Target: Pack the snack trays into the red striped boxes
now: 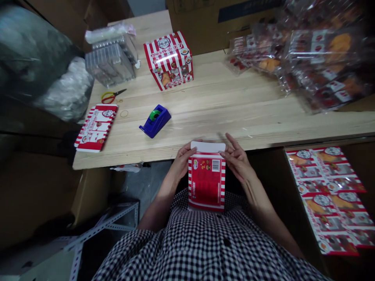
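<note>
A: Where was the red carton (205, 181) being held?

B: Just below the near edge of the worktop (205, 93), between five and six o'clock from the middle of the view, in front of a checked shirt (202, 242).

A: How was it gripped?

B: It was pinched near its two top corners. The left edge was held by the left hand (180, 160), the thumb laid over the front; the right edge was held by the right hand (238, 162) in the same manner, with one finger stretched out toward eleven o'clock.

A: And its look?

B: A glossy red face was shown, bordered at three and nine o'clock by red and white bars. A white flap (208, 146), left plain, was raised at twelve o'clock. At one o'clock on the face a barcode (216, 165) was printed; at eleven, a small logo; between them, little coloured food pictures. The finer lettering could not be read, and how far the carton had been opened out could not be told.

A: Was anything similar seen nearby?

B: A finished-looking striped box (170, 58) was seen between eleven and twelve o'clock from the carton, and flat striped cartons (96, 127) at ten. A blue tape dispenser (156, 123) was placed toward eleven.
</note>
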### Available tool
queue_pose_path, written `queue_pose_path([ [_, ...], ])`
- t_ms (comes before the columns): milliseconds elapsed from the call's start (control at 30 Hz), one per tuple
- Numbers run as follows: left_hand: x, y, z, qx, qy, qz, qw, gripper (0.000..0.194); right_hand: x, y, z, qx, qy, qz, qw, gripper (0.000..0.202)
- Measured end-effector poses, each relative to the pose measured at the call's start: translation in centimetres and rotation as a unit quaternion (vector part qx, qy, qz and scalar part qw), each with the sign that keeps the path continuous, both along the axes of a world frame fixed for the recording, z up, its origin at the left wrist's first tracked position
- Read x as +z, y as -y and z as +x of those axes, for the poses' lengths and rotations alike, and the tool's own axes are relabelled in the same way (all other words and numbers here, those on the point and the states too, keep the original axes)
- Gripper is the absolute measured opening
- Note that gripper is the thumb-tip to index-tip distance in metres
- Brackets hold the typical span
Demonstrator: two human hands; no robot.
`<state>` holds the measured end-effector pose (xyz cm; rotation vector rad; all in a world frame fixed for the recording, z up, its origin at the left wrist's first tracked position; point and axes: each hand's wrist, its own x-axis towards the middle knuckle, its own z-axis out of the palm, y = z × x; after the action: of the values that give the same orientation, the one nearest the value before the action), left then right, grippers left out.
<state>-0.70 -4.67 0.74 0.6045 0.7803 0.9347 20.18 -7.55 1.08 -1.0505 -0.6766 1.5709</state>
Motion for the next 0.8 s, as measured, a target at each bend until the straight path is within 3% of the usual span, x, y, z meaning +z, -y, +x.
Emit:
queue_pose_path([
  [133,0.3,-0.3,0.5,-0.018,0.006,0.017,1.0,0.037,-0.3,-0.7,-0.1,0.076,-0.085,-0.041,0.993,0.036],
  [267,0.1,-0.2,0.7,-0.019,-0.057,0.058,0.997,0.033,-1.0,-0.5,-0.1,0.068,-0.087,-0.036,0.993,0.028],
  [533,-0.9,0.1,-0.6,-0.015,-0.127,0.117,0.985,0.018,-1.8,1.0,0.0,0.014,0.023,0.031,0.999,0.012],
  [600,-1.0,0.2,-0.7,-0.025,-0.137,0.112,0.984,0.024,-1.6,1.1,0.1,0.021,0.028,0.021,0.999,0.016],
  [700,-0.8,0.2,-0.7,-0.045,-0.149,0.088,0.984,0.037,-0.9,0.8,0.5,0.054,0.017,0.003,0.998,0.039],
  [800,-0.3,-0.1,-0.5,-0.054,-0.123,0.083,0.987,0.036,-0.2,0.2,0.5,0.103,-0.004,-0.008,0.995,0.055],
])
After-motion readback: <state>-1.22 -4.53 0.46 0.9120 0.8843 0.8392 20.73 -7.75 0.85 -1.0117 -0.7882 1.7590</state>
